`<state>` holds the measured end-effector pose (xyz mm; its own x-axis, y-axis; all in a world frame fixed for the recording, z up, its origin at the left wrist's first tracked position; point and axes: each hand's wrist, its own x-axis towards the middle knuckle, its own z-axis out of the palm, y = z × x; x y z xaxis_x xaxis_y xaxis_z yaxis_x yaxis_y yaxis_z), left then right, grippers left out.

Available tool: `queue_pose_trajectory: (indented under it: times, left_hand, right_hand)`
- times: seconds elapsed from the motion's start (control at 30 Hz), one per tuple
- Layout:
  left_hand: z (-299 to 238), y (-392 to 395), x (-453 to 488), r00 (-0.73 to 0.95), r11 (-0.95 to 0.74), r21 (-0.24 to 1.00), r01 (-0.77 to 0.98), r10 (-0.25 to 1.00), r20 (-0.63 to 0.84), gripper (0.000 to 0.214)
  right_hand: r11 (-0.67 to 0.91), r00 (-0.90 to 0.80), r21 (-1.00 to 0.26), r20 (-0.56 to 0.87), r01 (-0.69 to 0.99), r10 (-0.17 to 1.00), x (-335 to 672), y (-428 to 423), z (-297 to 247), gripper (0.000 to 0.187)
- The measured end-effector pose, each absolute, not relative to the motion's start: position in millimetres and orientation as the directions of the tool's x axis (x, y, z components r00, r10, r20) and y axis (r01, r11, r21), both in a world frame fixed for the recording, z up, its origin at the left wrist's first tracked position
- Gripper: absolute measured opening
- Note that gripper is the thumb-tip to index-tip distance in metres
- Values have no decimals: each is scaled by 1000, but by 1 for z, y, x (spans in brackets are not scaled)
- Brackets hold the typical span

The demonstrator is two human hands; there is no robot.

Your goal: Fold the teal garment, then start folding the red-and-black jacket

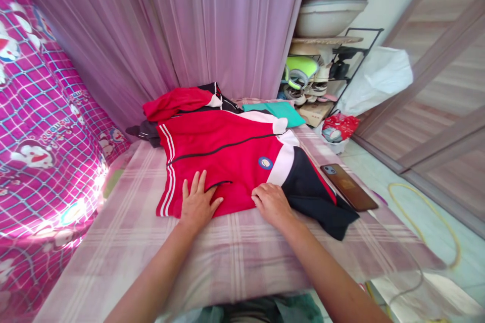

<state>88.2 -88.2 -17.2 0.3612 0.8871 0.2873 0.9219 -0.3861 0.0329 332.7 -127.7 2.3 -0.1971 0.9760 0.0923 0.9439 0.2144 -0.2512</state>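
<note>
At the far left hangs a pink cloth (36,156) printed with cartoon figures, and a purple curtain (227,25) closes off the back. Along the far side of the checked cover (125,222), a red and black garment (176,103) lies in a loose heap right against the jacket (223,133). If the jacket were pulled nearer, that heap could come along with it, since the two seem to overlap.

The jacket lies spread across the middle of the cover, its striped hem to the left and its collar to the right. The left hand (197,204) rests on it with fingers fanned wide, beside the dark pocket line (the thumb stands well away from the rest). A sideways drag of that palm could ruck the red cloth, because the fabric looks soft and unweighted. The right hand (273,204) sits at the near edge with its fingers curled in; whether it pinches the cloth I cannot tell.

Further right, the dark sleeve (312,192) ends close by a phone (348,186); contact is hard to judge. A swing of that sleeve could nudge the phone towards the nearby right edge of the cover, and a tug on its pale cable (401,247) could do likewise.
</note>
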Motion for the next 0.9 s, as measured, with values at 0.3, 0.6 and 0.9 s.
queue_pose_trajectory:
  times: [0.3, 0.6, 0.9]
  left_hand:
    - [-12, -100, 59, 357, -375, 5, 927, 886, 297, 38]
    - [-14, -102, 54, 349, -354, -32, 935, 898, 268, 34]
    - [-11, -112, 51, 360, -358, -60, 932, 891, 278, 36]
  right_hand:
    - [373, -364, -133, 88, 918, 927, 284, -100, 11, 36]
    - [290, -289, -80, 27, 954, 957, 277, -94, -2, 38]
    - [221, -226, -56, -97, 974, 969, 267, -88, 5, 40]
